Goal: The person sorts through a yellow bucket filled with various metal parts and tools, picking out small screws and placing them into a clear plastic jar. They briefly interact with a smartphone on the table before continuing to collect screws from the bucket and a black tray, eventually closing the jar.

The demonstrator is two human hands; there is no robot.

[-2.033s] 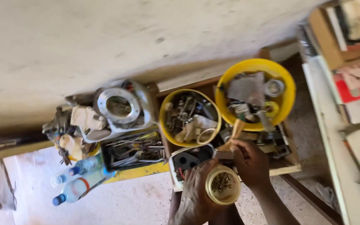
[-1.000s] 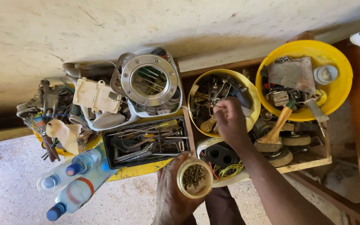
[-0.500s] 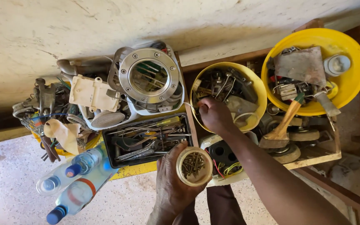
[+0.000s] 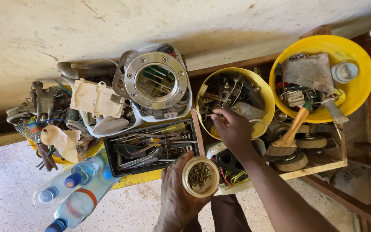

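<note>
Yellow parts bowl (image 4: pixel 266 92): right hand (image 4: pixel 232 128) digs in, fingertips pinched, catch unclear. Left hand (image 4: pixel 177 195) grips screw jar (image 4: pixel 200 176). Sorting step; next needs careful pinch.

A workshop; tool tray (image 4: pixel 151 148); parts-filled yellow bowls (image 4: pixel 357 92); bare plaster wall (image 4: pixel 194 21)
</note>
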